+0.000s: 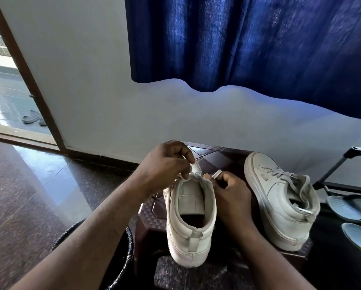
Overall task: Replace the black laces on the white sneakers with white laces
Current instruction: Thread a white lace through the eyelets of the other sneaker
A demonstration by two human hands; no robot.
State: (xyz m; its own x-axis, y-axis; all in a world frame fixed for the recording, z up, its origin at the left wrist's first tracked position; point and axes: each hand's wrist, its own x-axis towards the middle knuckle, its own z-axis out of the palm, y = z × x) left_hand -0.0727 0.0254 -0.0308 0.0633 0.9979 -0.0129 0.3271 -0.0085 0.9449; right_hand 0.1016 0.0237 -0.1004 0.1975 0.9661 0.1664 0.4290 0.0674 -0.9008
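A white sneaker stands heel toward me at the front edge of a dark brown plastic stool. My left hand is over its tongue and pinches a white lace near the top eyelets. My right hand sits against the sneaker's right side and pinches the lace's other end. A second white sneaker, threaded with white laces, lies on the stool to the right, toe pointing away. No black lace shows.
A black round bin stands below left of the stool. Blue-grey sandals lie on the floor at right beside a black rack. A wall with a blue curtain is behind; an open doorway is at left.
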